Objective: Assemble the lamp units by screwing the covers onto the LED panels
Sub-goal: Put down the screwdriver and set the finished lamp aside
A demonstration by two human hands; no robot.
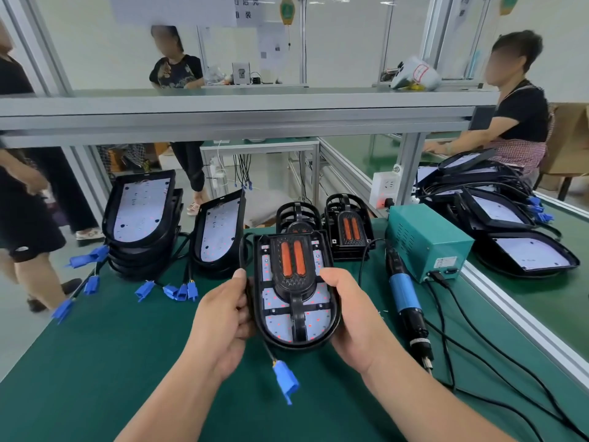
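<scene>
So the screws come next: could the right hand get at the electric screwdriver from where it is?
Probably yes. The electric screwdriver lies on the mat just right of the right hand, nothing between them, but that hand must first let go of the lamp unit.

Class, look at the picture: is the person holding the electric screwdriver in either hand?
No: both hands, left and right, hold the lamp unit; the screwdriver lies on the mat.

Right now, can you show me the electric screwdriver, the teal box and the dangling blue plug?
electric screwdriver [404, 293], head view, blue grip.
teal box [427, 242], head view, top panel.
blue plug [286, 381], head view, connector body.
</scene>
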